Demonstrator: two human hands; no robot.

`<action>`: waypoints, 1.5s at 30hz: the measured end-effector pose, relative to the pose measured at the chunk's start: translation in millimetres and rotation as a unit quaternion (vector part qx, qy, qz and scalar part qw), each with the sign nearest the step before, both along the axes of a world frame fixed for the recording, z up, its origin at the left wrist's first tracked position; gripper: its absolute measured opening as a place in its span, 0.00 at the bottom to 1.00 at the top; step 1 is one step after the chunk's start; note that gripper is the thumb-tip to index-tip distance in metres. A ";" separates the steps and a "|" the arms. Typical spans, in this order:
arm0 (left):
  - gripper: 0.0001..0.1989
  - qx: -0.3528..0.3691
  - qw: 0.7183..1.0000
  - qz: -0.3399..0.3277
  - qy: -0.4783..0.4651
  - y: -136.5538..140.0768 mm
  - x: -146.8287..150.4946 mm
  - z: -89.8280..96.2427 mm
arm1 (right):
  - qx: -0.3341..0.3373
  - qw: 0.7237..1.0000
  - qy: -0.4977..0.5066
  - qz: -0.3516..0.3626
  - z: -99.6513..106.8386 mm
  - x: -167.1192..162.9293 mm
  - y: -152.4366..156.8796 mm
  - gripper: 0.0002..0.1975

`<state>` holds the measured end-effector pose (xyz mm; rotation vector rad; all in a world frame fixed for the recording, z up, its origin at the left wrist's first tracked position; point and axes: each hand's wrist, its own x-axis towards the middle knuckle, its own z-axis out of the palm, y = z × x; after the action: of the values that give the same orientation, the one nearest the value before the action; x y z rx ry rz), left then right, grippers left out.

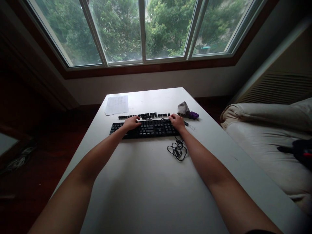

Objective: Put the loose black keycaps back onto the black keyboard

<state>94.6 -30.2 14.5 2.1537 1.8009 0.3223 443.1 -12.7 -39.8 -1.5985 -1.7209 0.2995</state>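
Note:
A black keyboard [151, 129] lies across the white table, its long side facing me. My left hand [132, 123] rests over its left half, thumb and forefinger apart, with nothing visible between them. At the keyboard's back right part is my right hand [177, 122], its fingers curled and pressed together; whatever they may hold is hidden. Just behind the keyboard runs a row of loose black keycaps [126, 116], with a small dark heap [147, 117] near its middle. Right of my right hand lies a small wire tool with a black handle [190, 125], probably a keycap puller.
A coiled black cable [177, 150] lies in front of the keyboard's right end. Grey cloth [183, 108] and a purple bundle [193, 115] sit at the back right. Printed paper [117, 104] is at the back left of the table [151, 195]. A sofa [263, 136] stands right.

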 end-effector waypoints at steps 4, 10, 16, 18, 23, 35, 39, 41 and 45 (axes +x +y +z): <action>0.16 0.016 0.999 -0.025 -0.040 7.5 2.9 -1.6 | 0.001 1.000 0.002 0.003 -0.1 0.2 0.4 0.15; 0.13 0.098 0.995 0.003 -0.009 26.3 23.2 -6.9 | -0.003 1.000 0.004 0.002 3.3 -0.4 -2.5 0.16; 0.13 0.095 0.995 0.031 0.026 41.3 36.2 -11.4 | -0.007 1.000 0.002 0.003 3.4 -0.7 -1.3 0.16; 0.13 0.090 0.995 0.035 0.029 43.0 36.9 -12.7 | -0.008 1.000 0.001 0.004 2.6 -0.5 -0.4 0.15; 0.13 0.090 0.995 0.028 0.039 40.0 35.6 -10.3 | -0.001 1.000 0.004 0.006 1.6 0.3 -0.6 0.15; 0.12 0.080 0.990 -0.117 -0.013 15.5 6.5 19.2 | -0.001 1.000 0.010 0.003 4.7 -0.4 -3.1 0.15; 0.11 0.065 0.989 -0.131 -0.028 5.1 6.4 16.7 | -0.002 1.000 0.011 0.000 6.3 -0.7 -4.1 0.15; 0.11 0.067 0.987 -0.142 -0.031 1.4 8.6 13.9 | -0.002 1.000 0.009 0.001 6.6 -0.6 -4.1 0.15; 0.09 0.081 0.985 -0.154 -0.019 -1.8 12.2 7.5 | -0.005 1.000 0.007 0.005 6.4 0.1 -3.3 0.15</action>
<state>106.7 -32.0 22.0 2.4751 1.4326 0.4433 443.2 -16.0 -33.4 -1.5918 -1.7193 0.3230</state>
